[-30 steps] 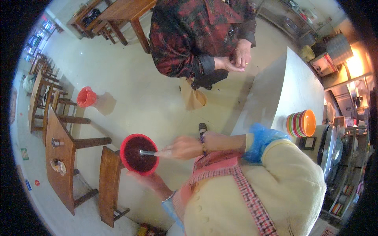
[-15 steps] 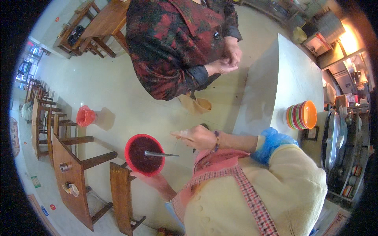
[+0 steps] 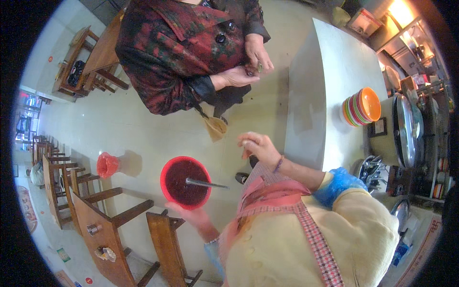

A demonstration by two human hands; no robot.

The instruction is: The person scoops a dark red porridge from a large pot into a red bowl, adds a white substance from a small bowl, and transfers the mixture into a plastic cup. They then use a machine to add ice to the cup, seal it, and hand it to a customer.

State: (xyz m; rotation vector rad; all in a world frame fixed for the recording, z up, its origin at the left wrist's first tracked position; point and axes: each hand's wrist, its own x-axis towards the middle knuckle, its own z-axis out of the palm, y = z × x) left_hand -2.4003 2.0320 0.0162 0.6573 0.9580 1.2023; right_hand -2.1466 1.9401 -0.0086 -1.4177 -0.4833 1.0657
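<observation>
My left hand (image 3: 193,216) grips a round red plastic basin (image 3: 209,178) from below at its near rim. Dark red, thick-looking contents (image 3: 179,186) fill much of the basin. A metal utensil (image 3: 205,183) stands in them, its handle jutting out to the right; its lower end is hidden. To the right of the basin, my right hand (image 3: 260,149) is raised in the air, fingers loosely bent and somewhat apart, with nothing visible in it. Opposite me, a person in a dark red and black jacket (image 3: 167,57) holds both hands (image 3: 246,67) together, a small dark thing between them.
A stack of coloured bowls (image 3: 362,107) stands on the white counter (image 3: 334,62) at right. Wooden benches (image 3: 165,244) and a table (image 3: 98,239) line the left side. A red-lined bin (image 3: 108,165) sits on the floor. Metal utensils (image 3: 373,172) lie beyond the counter.
The view has shifted, and my right hand has lifted slightly away from the basin, its fingers going from stretched to bent. The other person's hands have parted a little, showing the small dark thing.
</observation>
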